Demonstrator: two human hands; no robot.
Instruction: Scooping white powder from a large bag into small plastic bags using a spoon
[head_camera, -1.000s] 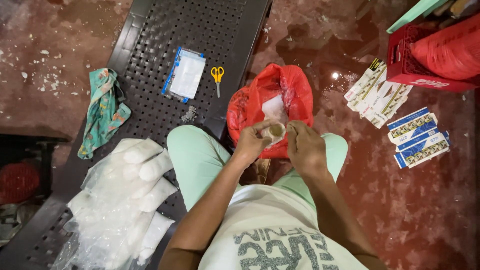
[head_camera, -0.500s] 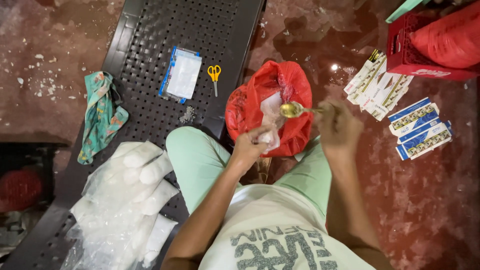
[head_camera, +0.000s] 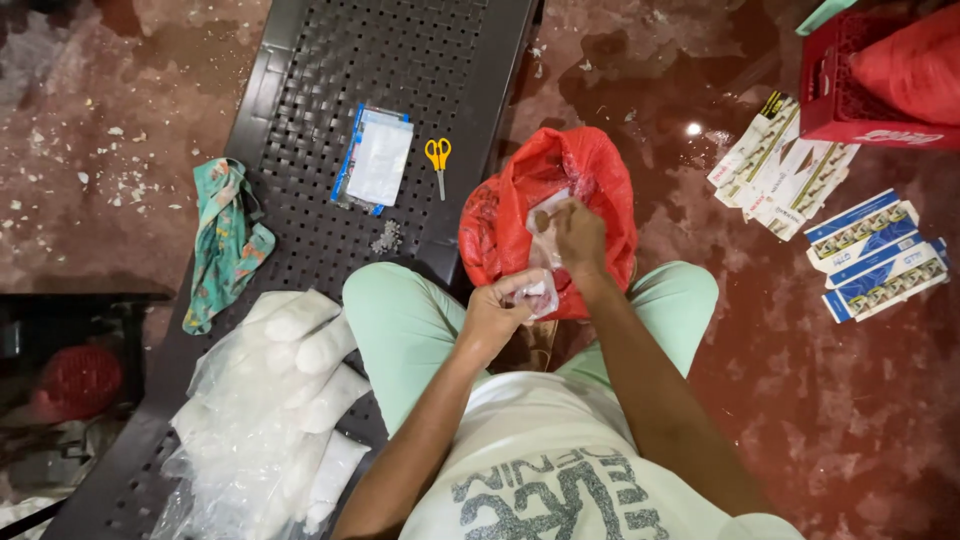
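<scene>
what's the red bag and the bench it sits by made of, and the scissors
Red bag: looks like thin plastic film, glossy and crinkled. Bench: probably dark painted metal, with a regular grid of punched holes. Scissors: yellow handles look like smooth plastic; blades seem metal, too small to be sure.

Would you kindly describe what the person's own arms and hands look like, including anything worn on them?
Both forearms are bare, with no sleeves reaching them. The left hand and right hand wear no gloves; no rings, watch or bracelets show. The person wears a white T-shirt with grey lettering.
</scene>
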